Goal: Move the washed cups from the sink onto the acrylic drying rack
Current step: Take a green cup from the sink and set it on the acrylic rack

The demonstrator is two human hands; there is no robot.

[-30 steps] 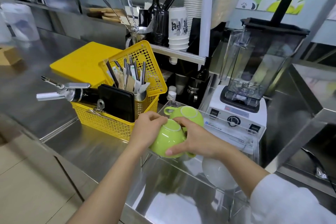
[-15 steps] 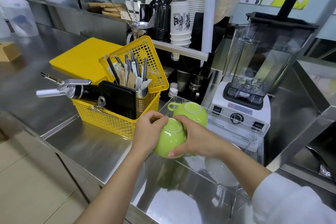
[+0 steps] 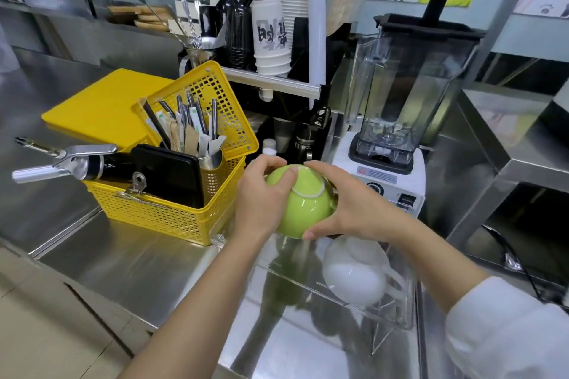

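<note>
A green cup point(image 3: 303, 206) is held upside down, its white foot ring facing up, above the far end of the clear acrylic drying rack point(image 3: 397, 311). My left hand point(image 3: 261, 197) grips its left side and my right hand point(image 3: 348, 206) wraps its right side. A white cup point(image 3: 354, 277) lies upside down on the rack just below my right wrist. The second green cup seen earlier is hidden behind the held one.
A yellow basket point(image 3: 172, 215) with cutlery, a black case and a metal dispenser stands left of the rack. A blender point(image 3: 400, 95) on a white base is behind it. A shelf with paper cups point(image 3: 272, 40) and utensils runs along the back.
Both hands have lifted the green cup a little and carried it farther back over the rack, so it now covers the other green cup.
</note>
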